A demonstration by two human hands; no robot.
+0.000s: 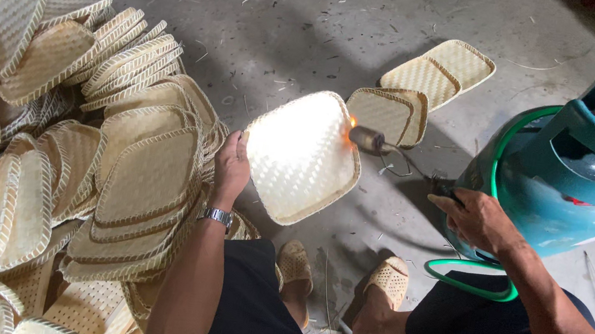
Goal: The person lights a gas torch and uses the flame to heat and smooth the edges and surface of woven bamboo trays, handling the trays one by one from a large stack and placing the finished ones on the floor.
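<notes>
Nearest us, our knees and woven sandals sit on the concrete floor. Our left hand grips the left edge of a woven bamboo tray, tilted up at centre. Our right hand clasps a gas torch, its flame touching the tray's far right rim. Stacked trays lie left; a teal gas cylinder stands right.

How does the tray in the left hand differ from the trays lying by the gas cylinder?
The held tray is up off the floor, gripped at its edge by the left hand, with a torch flame at its rim; the floor trays lie flat and overlapping, untouched. The held one looks paler and brightly lit, the others tan. All are woven, with bound rims.
</notes>
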